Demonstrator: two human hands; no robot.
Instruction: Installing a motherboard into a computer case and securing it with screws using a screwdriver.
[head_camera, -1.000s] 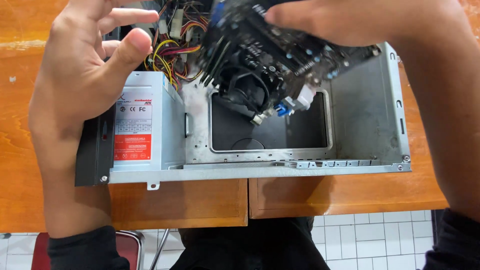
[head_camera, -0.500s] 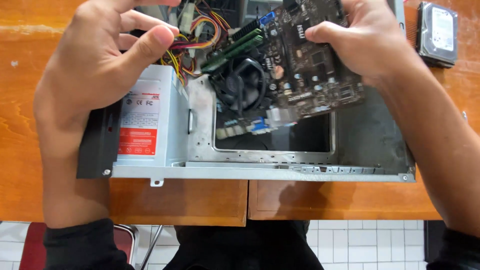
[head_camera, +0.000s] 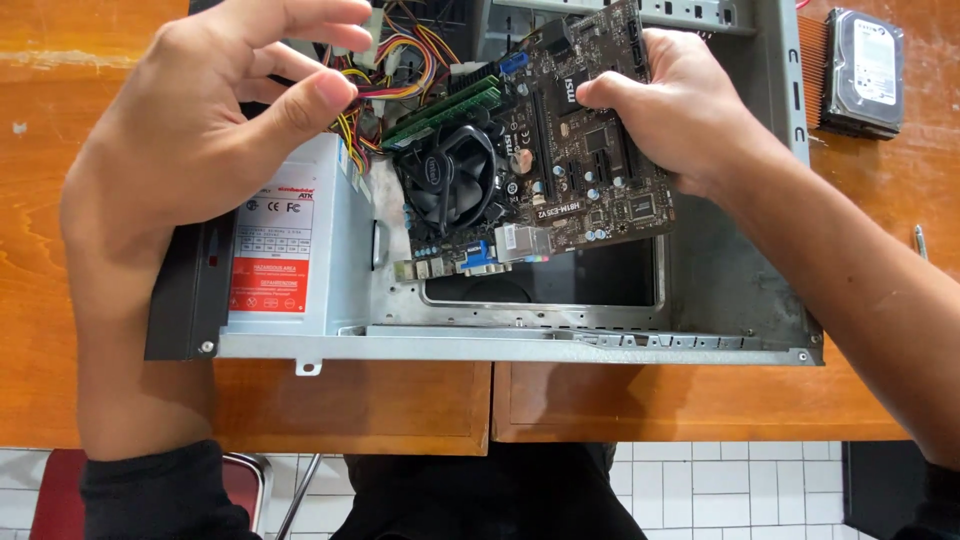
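Motherboard (head_camera: 560, 140) clamped in right hand (head_camera: 680, 115) above open computer case (head_camera: 600, 345), left hand (head_camera: 200, 150) pinching power cables (head_camera: 385, 85) aside; lowering needs clear tray.

White-and-red rectangular label (head_camera: 277, 248) on the power supply; white label (head_camera: 873, 62) on the hard drive.

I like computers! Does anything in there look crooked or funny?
Yes. The circuit board sits tilted above the open metal case, gripped by the right hand, not lying flat. The left hand holds the coloured wires aside.
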